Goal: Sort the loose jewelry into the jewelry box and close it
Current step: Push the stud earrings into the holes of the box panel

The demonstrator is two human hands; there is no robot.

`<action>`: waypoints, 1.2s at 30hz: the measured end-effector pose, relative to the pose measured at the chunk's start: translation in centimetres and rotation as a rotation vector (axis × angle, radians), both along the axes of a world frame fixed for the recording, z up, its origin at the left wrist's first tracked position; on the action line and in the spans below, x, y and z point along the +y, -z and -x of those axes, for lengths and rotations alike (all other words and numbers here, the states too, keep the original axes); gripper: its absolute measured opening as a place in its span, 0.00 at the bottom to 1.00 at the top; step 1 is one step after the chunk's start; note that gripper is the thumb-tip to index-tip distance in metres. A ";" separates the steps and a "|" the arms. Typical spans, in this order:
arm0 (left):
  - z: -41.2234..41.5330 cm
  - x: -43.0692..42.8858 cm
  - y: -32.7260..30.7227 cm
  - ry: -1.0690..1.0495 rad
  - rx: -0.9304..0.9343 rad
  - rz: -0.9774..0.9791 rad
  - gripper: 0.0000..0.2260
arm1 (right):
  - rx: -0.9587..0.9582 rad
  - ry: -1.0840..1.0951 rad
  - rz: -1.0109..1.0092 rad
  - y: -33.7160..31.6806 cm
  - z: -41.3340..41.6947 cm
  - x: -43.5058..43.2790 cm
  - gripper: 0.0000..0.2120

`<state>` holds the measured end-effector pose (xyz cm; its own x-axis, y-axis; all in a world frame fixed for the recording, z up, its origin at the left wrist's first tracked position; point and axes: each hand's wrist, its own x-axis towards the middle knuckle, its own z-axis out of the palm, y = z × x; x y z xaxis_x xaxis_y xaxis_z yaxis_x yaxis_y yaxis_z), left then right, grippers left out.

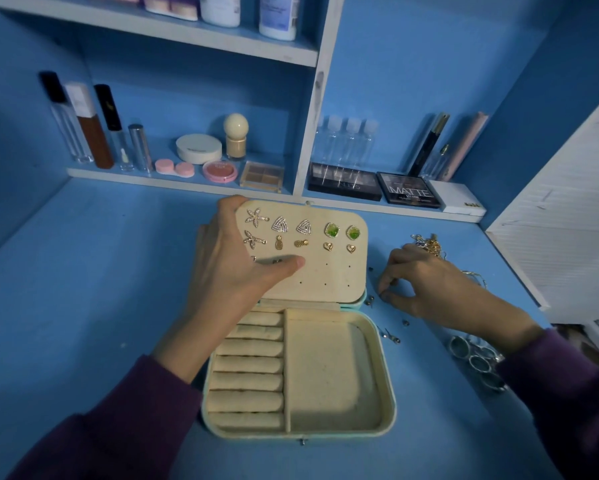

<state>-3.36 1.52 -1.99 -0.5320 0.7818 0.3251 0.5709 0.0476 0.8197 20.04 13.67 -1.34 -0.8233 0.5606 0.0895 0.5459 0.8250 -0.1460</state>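
Here the jewelry box [388,403] lies open in the middle of the blue table [83,306], its cream lid [325,275] tilted up at the far side. The left hand [229,271] grips the lid's left edge, thumb laid across the front of the panel and the fingers hidden behind it. Pinned to that panel are pairs of earrings: starfish [256,217], triangles [280,224], green stones [331,230], pineapples [279,243] and hearts [328,246]. In the base, a column of padded ring rolls [249,363] fills the left side and one open compartment [329,375] the right. The right hand [426,285] rests on the table just right of the lid, fingers curled, thumb and forefinger drawn close together at the surface; whether they pinch anything I cannot tell. Loose pieces lie around it: a tangle of chains [431,244] beyond the knuckles, small studs [393,337] beside the box, and a cluster of silver rings [478,362] near the wrist. A shelf [118,173] of cosmetics runs along the back.
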 end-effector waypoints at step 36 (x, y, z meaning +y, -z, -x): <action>-1.7 -4.9 1.1 -0.164 0.919 -0.472 0.17 | 0.098 -0.146 1.007 -5.4 7.9 -2.3 0.04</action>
<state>-1.66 -3.41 -3.14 -0.0131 0.4107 0.9117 0.9991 -0.0315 0.0286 12.14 11.42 4.08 -0.9038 0.3074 -0.2978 0.3987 0.3517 -0.8469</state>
